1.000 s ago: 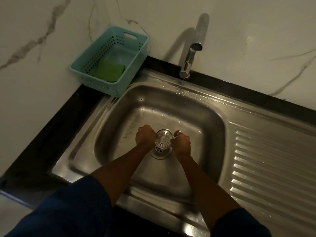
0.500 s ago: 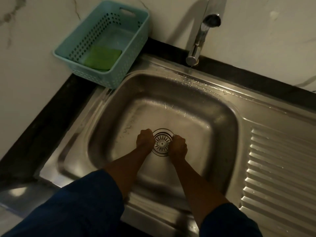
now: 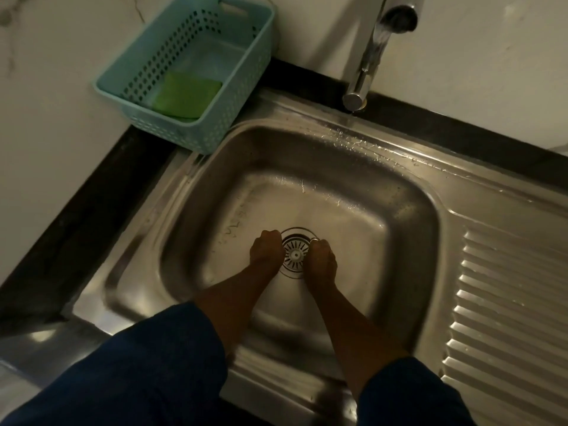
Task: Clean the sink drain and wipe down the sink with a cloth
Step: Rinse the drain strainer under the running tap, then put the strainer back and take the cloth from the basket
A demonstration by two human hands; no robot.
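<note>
Drain strainer point(image 3: 295, 255) lies centred in the sink point(image 3: 307, 149), flanked by left hand point(image 3: 266, 246) and right hand point(image 3: 319, 261), equally near; fingers curled under, any grip on it hidden.

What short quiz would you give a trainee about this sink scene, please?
1. Fill in: the ribbed draining board lies on the person's ____ side.
2. True or false: the green cloth lies in the sink, not in the teal basket.
3. Where are the left hand and right hand? A on the draining board; B either side of the drain strainer; C in the basket.
Key: 1 right; 2 false, it lies in the basket; 3 B.
</note>
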